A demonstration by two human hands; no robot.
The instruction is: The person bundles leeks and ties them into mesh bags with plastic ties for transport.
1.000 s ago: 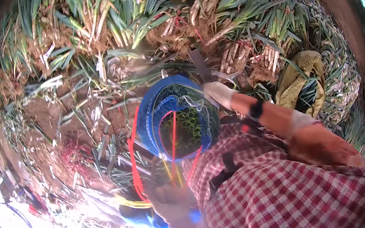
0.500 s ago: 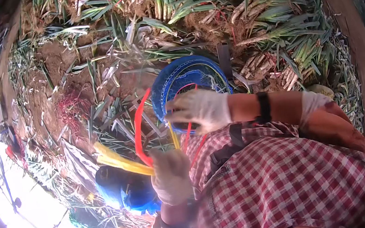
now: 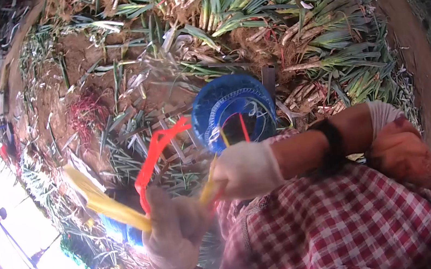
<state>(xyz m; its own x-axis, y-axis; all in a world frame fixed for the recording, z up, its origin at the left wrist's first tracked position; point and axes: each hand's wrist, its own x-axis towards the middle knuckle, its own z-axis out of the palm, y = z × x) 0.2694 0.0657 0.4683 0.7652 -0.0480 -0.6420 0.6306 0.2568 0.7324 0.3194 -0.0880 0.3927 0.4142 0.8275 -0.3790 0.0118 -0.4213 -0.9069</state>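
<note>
My left hand (image 3: 171,234), in a whitish glove, is closed around a yellow strip (image 3: 107,205) and a red strip (image 3: 148,168) at the lower centre. Both strips stick out beyond its fingers. To its right, my right hand (image 3: 248,169), also gloved, is closed on the yellow strip where it comes out on the other side. A blue round stool or basket (image 3: 228,86) stands just beyond my right hand, with thin red and yellow strands across its opening.
Bundles of leeks (image 3: 351,38) with roots lie across the top and right. A tangle of red string (image 3: 87,116) rests on brown soil at the left. Loose leaves surround it. Part of a blue object (image 3: 121,225) shows behind my left hand.
My left hand has moved left and down with the strips. My right hand has moved lower and right, and its spread fingers have closed on the yellow strip.
</note>
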